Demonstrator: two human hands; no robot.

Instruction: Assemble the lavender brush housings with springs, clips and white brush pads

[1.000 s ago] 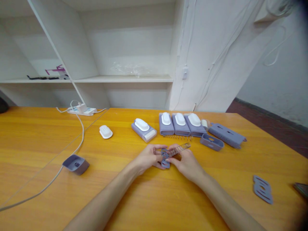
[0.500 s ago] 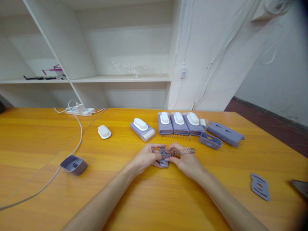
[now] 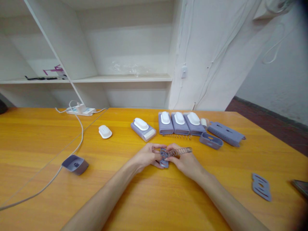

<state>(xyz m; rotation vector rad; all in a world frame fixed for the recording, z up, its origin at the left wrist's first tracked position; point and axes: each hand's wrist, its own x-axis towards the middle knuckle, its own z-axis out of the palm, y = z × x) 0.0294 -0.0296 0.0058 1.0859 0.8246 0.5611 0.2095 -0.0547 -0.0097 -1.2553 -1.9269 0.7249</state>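
Note:
Just above the middle of the table, my left hand grips a small purple-grey plastic plate with cut-outs in it. My right hand pinches a coiled metal spring close to its left end, against the plate. The spring's free end points right, over my right hand's fingers. My fingers hide part of the plate, so I cannot tell how the coil sits in it. Beyond my hands, another spring lies in front of a row of purple cases with white tops.
A purple case with white top lies left of the row. To the right are a shallow frame, a long perforated shell and a flat slotted plate. A white piece, a purple cup and a cable lie left.
The spring's free end has shifted slightly left, and the coil looks a little shorter. Both hands stay at nearly the same place, still on the plate and spring.

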